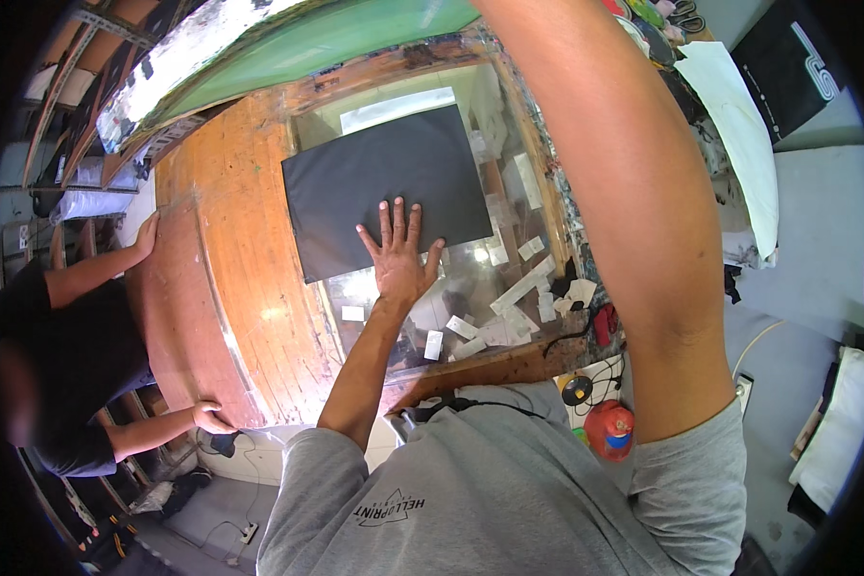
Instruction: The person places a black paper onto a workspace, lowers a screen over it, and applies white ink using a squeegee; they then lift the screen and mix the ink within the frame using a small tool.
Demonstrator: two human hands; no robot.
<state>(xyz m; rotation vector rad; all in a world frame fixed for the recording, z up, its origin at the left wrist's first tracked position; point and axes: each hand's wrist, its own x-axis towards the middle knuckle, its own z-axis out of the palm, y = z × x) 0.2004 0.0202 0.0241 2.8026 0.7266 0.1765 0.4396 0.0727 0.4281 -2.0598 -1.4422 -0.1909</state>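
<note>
My left hand (401,257) lies flat with fingers spread on the lower part of a black rectangular sheet (374,178). The sheet rests slightly turned on a glass panel (379,336) set into a wooden table frame, and a white strip (398,109) shows past its far edge. My right arm reaches up and out at the top of the view, so that hand is hidden. Near the top, a raised frame with a green mesh screen (326,48) tilts above the far side of the table.
Small white tape pieces (434,345) are scattered on the glass. At left, another person (82,322) rests both hands on the wooden tabletop (178,307). A red round container (607,427) and cables stand below the right corner. Shelves (86,96) line the far left.
</note>
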